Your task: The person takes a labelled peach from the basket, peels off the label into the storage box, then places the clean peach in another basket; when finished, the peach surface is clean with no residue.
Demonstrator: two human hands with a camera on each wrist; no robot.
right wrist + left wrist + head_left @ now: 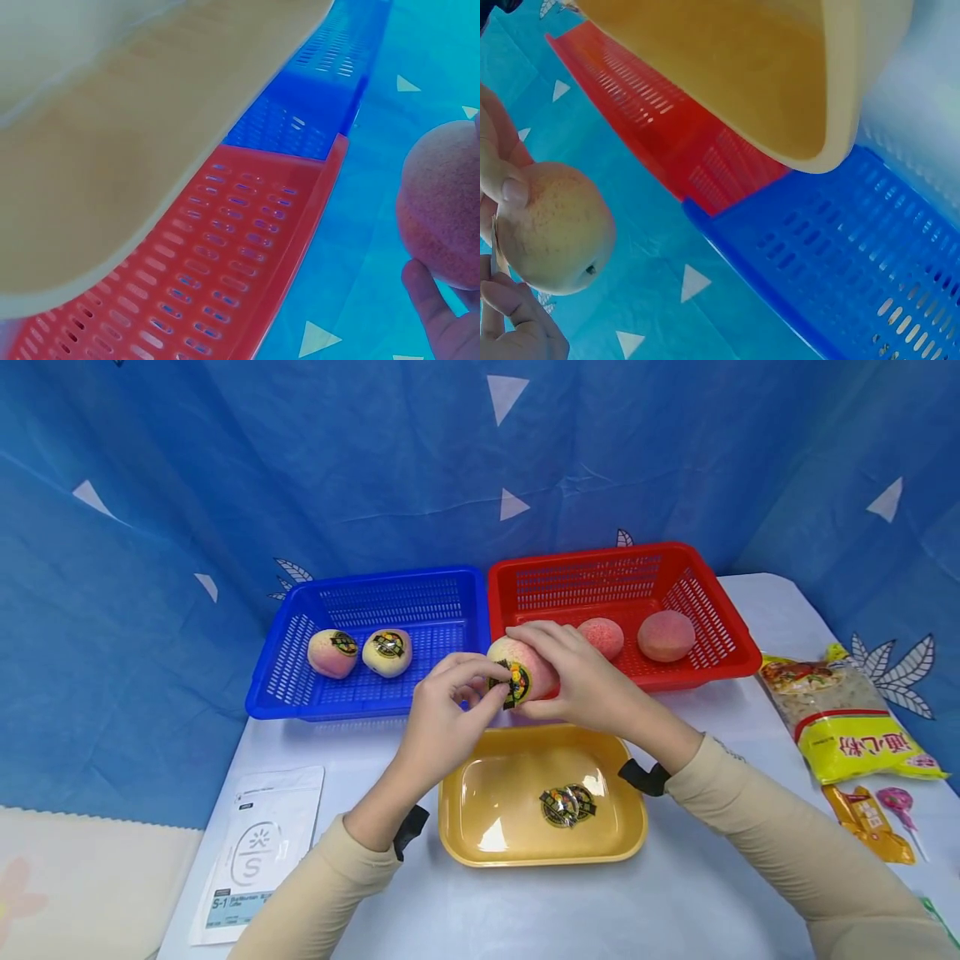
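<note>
In the head view my right hand (581,681) grips a pink and pale-yellow peach (542,670) above the far edge of a gold tray (450,810). Between thumb and fingertips, my left hand (442,714) pinches a black round sticker (520,683) with a colourful fruit print, against the peach's side. The left wrist view shows the sticker edge-on beside the peach (562,229). At the right wrist view's edge, the peach (439,202) has a finger (426,296) beneath it. A few more such stickers (567,805) lie overlapping in the tray.
Two stickered peaches (387,652) sit in a blue basket (273,685). Two plain peaches (666,636) show in the red basket (731,647) beside it. A white coffee pouch (258,852) lies left; a yellow food bag (847,727), orange packet (870,822) and lollipop (896,799) lie right.
</note>
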